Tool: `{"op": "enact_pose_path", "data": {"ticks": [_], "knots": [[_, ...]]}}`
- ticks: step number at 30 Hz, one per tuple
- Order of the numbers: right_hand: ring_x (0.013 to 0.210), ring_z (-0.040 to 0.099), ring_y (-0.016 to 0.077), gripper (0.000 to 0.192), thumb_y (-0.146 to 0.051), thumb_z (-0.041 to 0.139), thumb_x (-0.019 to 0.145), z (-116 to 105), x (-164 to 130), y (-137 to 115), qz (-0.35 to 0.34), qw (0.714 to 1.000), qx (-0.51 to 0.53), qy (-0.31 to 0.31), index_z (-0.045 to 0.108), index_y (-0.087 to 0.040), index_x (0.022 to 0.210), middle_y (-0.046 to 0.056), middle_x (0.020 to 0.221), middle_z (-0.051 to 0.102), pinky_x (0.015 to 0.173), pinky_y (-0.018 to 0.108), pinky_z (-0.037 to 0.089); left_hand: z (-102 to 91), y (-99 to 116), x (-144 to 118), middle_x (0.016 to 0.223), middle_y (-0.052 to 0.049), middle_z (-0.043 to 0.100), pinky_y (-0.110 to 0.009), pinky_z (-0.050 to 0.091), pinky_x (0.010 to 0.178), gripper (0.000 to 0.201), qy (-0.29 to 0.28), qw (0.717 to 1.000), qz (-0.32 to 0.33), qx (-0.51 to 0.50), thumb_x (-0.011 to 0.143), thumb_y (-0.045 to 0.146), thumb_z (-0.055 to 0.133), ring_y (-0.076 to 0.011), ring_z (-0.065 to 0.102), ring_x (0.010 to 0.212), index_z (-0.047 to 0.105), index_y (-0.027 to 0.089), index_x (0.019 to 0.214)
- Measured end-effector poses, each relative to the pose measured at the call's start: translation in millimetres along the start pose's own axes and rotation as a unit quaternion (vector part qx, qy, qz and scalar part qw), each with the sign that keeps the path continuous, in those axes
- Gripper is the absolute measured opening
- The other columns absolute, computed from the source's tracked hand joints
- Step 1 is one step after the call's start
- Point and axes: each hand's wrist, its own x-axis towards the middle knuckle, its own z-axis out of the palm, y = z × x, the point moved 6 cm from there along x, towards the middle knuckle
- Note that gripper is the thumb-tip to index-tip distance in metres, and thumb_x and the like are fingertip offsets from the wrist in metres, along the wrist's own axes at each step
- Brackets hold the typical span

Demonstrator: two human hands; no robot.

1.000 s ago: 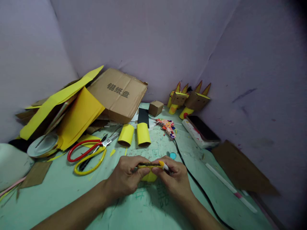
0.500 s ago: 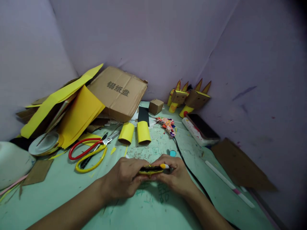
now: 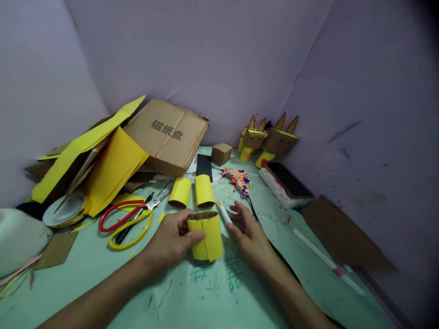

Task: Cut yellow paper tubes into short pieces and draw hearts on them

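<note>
Bench: green bench, my view.
Left hand: I grip the upright yellow tube.
Right hand: open, just right of it, nothing held.

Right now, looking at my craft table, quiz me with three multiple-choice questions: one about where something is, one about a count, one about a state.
1. Where do the scissors lie?
A. Beside the left hand, on its outer side
B. On the phone
C. Under the right hand

2. How many yellow tubes lie flat beyond the hands, next to each other?
A. One
B. Two
C. Four

3. How does the yellow tube in the left hand stand?
A. Crushed flat
B. Lying on its side
C. Upright, open end up

Answers: 1 A, the red and yellow handles rest on the green mat beside that hand. 2 B, a first tube and a second tube lie side by side. 3 C, its open brown rim faces up while the right hand lies open beside it, by a white stick.
</note>
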Motion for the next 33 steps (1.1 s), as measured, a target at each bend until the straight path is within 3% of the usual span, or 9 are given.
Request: {"op": "enact_pose_path", "data": {"ticks": [6, 9, 12, 16, 19, 22, 27, 30, 33], "knots": [[0.107, 0.056, 0.0285, 0.037, -0.044, 0.06, 0.079, 3.1, -8.5, -23.2, -0.035, 0.999, 0.013, -0.027, 0.064, -0.02, 0.107, 0.014, 0.114, 0.062, 0.094, 0.047, 0.041, 0.1, -10.2, 1.7, 0.078, -0.005, 0.069, -0.029, 0.05, 0.061, 0.031, -0.04, 0.998, 0.007, -0.049, 0.064, 0.026, 0.071, -0.0184, 0.062, 0.069, 0.065, 0.012, 0.091], [0.103, 0.058, 0.0287, 0.052, -0.057, 0.062, 0.077, 21.5, -19.1, -38.2, 0.015, 0.973, 0.171, -0.154, 0.062, -0.019, 0.112, 0.013, 0.112, 0.063, 0.087, 0.043, 0.045, 3.0, -11.3, 1.0, 0.081, -0.006, 0.069, -0.029, 0.05, 0.063, 0.038, -0.061, 0.995, 0.018, -0.083, 0.065, 0.033, 0.071, -0.0192, 0.063, 0.073, 0.063, 0.011, 0.095], [0.096, 0.06, 0.0267, 0.06, -0.056, 0.07, 0.071, 42.1, -31.8, -45.3, 0.035, 0.939, 0.221, -0.26, 0.06, -0.018, 0.117, 0.011, 0.108, 0.065, 0.08, 0.038, 0.048, 7.7, -5.3, -1.5, 0.084, -0.006, 0.068, -0.028, 0.048, 0.065, 0.034, -0.052, 0.998, 0.03, -0.008, 0.068, 0.031, 0.066, -0.0185, 0.061, 0.075, 0.064, 0.012, 0.096], [0.075, 0.061, 0.0208, 0.044, -0.048, 0.073, 0.072, 37.5, -26.9, -28.3, 0.058, 0.967, 0.195, -0.151, 0.066, -0.015, 0.101, 0.008, 0.088, 0.068, 0.065, 0.031, 0.047, -4.2, 15.3, 4.1, 0.088, -0.007, 0.068, -0.03, 0.047, 0.066, 0.038, 0.018, 0.977, 0.068, 0.201, 0.074, 0.036, 0.06, -0.0196, 0.061, 0.075, 0.062, 0.015, 0.106], [0.064, 0.061, 0.0191, 0.039, -0.045, 0.075, 0.07, 23.6, -19.5, -15.6, 0.094, 0.963, 0.245, -0.054, 0.066, -0.014, 0.091, 0.007, 0.079, 0.069, 0.059, 0.03, 0.047, -39.0, 38.4, 15.8, 0.1, -0.012, 0.067, -0.037, 0.046, 0.075, 0.048, 0.226, 0.887, 0.098, 0.391, 0.08, 0.049, 0.052, -0.0273, 0.062, 0.088, 0.056, 0.016, 0.114], [0.061, 0.062, 0.0194, 0.036, -0.043, 0.077, 0.069, 15.7, -14.7, -12.0, 0.115, 0.95, 0.289, -0.023, 0.066, -0.014, 0.088, 0.006, 0.075, 0.07, 0.055, 0.029, 0.046, -55.1, 31.0, 41.0, 0.111, -0.02, 0.065, -0.047, 0.045, 0.08, 0.053, 0.248, 0.826, -0.015, 0.506, 0.08, 0.05, 0.049, -0.0378, 0.06, 0.099, 0.051, 0.015, 0.119], [0.064, 0.064, 0.0203, 0.039, -0.04, 0.078, 0.067, 17.1, -12.5, -13.1, 0.109, 0.937, 0.329, -0.032, 0.066, -0.015, 0.093, 0.007, 0.079, 0.071, 0.057, 0.029, 0.047, -58.1, 9.8, 68.0, 0.094, -0.029, 0.068, -0.054, 0.045, 0.076, 0.05, 0.212, 0.844, -0.07, 0.487, 0.071, 0.041, 0.06, -0.0461, 0.063, 0.092, 0.056, 0.008, 0.108], [0.065, 0.065, 0.0197, 0.035, -0.039, 0.076, 0.07, 19.7, -12.1, -12.7, 0.1, 0.933, 0.345, -0.026, 0.065, -0.016, 0.093, 0.006, 0.083, 0.072, 0.058, 0.029, 0.048, -62.7, 10.6, 56.0, 0.108, -0.025, 0.066, -0.05, 0.046, 0.082, 0.055, 0.228, 0.86, -0.063, 0.451, 0.069, 0.036, 0.061, -0.0414, 0.062, 0.101, 0.052, 0.012, 0.118], [0.068, 0.066, 0.0194, 0.032, -0.039, 0.074, 0.072, 24.1, -12.6, -15.3, 0.091, 0.926, 0.367, -0.022, 0.064, -0.017, 0.093, 0.006, 0.088, 0.072, 0.063, 0.03, 0.05, -54.2, 16.8, 26.7, 0.117, -0.018, 0.063, -0.039, 0.049, 0.083, 0.061, 0.239, 0.906, -0.025, 0.349, 0.074, 0.04, 0.058, -0.0303, 0.063, 0.103, 0.042, 0.014, 0.127]]}}
